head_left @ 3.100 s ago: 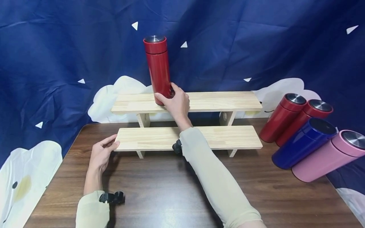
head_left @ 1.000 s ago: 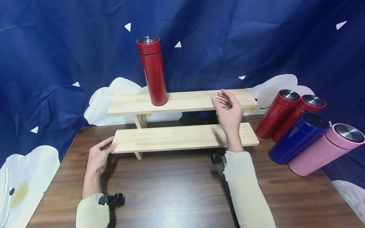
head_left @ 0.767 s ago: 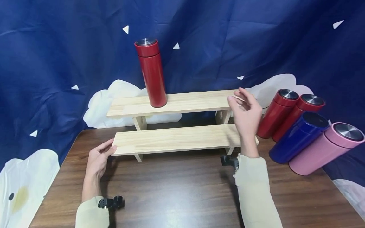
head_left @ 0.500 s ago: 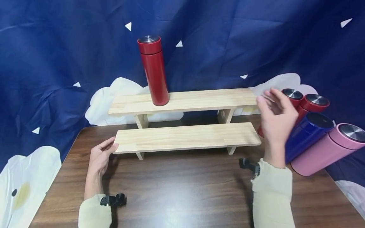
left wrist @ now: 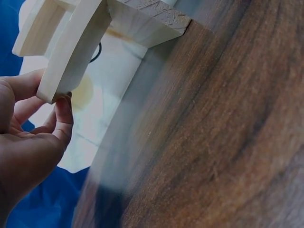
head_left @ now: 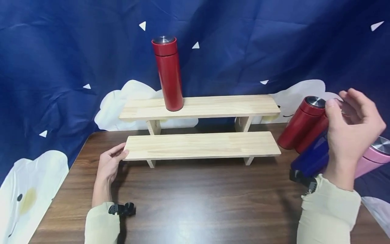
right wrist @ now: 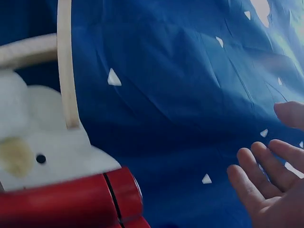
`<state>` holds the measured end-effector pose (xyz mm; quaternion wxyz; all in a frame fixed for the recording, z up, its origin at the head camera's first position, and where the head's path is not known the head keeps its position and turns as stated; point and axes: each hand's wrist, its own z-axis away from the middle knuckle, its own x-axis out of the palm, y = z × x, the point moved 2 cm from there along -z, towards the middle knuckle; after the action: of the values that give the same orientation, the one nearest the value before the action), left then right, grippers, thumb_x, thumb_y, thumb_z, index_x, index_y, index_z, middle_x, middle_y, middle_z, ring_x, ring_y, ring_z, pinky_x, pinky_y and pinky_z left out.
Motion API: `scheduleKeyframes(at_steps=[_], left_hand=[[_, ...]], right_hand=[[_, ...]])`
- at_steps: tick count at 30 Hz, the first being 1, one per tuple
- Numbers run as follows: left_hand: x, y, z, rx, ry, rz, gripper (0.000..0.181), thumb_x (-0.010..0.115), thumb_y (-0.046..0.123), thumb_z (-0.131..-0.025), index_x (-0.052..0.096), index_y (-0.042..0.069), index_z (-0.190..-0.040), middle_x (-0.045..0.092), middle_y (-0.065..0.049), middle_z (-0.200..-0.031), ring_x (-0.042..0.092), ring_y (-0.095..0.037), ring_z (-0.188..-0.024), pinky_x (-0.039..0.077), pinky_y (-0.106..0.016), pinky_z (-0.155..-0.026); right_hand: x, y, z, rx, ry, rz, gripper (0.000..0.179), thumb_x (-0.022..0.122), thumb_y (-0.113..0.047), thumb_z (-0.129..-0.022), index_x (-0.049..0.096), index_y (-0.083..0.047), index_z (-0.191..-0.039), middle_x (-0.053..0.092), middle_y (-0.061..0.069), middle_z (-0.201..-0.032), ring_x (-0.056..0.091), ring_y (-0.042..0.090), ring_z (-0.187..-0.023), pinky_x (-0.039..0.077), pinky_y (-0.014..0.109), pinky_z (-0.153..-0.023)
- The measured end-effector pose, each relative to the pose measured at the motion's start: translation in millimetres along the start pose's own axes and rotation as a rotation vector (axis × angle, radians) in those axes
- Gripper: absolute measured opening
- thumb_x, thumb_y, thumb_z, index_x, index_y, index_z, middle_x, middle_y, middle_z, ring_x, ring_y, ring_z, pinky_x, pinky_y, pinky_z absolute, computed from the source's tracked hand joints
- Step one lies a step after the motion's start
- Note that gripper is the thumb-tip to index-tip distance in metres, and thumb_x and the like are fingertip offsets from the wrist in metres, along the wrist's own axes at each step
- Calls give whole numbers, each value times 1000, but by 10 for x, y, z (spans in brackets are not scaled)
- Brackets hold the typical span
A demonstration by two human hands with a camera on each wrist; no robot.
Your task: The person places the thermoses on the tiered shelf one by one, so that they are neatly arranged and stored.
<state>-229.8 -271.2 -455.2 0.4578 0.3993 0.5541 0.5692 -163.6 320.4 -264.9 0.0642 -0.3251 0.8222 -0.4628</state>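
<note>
My left hand (head_left: pixel 110 165) grips the left end of the lower board (head_left: pixel 201 145) of a two-step wooden shelf. Thumb and fingers pinch the board's end (left wrist: pixel 71 61) in the left wrist view. A red thermos bottle (head_left: pixel 169 76) stands upright on the upper board (head_left: pixel 231 105), left of centre. My right hand (head_left: pixel 354 135) is in the air at the far right, fingers loosely bent and holding nothing. It partly hides a blue thermos (head_left: pixel 310 158) and a pink thermos (head_left: pixel 373 159). Two more red thermoses (head_left: pixel 301 123) stand beside them; the rear one is partly covered.
A brown wooden table (head_left: pixel 189 200) carries the shelf and the bottles on the right. Behind hangs a dark blue cloth (head_left: pixel 91 51) with white triangles and cloud shapes. Black wrist cameras (head_left: pixel 123 209) sit on both sleeves.
My right hand has let go of the red thermos on the upper board and moved right, over the group of thermoses. The left hand keeps its hold on the lower board.
</note>
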Motion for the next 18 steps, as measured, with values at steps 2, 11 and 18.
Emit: scheduleKeyframes(at_steps=[2,11,18], left_hand=[[-9,5,-3,-2,11,4,51,71,0,-93,53,-10,-140,65,2,-114,57,-7,-107,46,-12,-90],[-9,-31,-4,-23,15,16,52,72,0,-93,53,-10,-140,62,-1,-116,56,-9,-108,47,-12,-90],[14,-14,-14,-29,20,6,51,71,-1,-93,52,-10,-141,55,-17,-130,54,-11,-109,47,-12,-90]], right_hand=[[-78,9,-44,55,23,-6,35,80,-3,-81,76,-10,-115,73,5,-115,68,13,-103,49,19,-90],[-489,103,-197,300,116,-110,32,74,-6,-90,69,-16,-120,61,-2,-124,52,9,-121,34,8,-99],[-684,222,-257,407,132,-40,51,68,-19,-95,56,-13,-144,50,0,-150,35,10,-141,18,8,-108]])
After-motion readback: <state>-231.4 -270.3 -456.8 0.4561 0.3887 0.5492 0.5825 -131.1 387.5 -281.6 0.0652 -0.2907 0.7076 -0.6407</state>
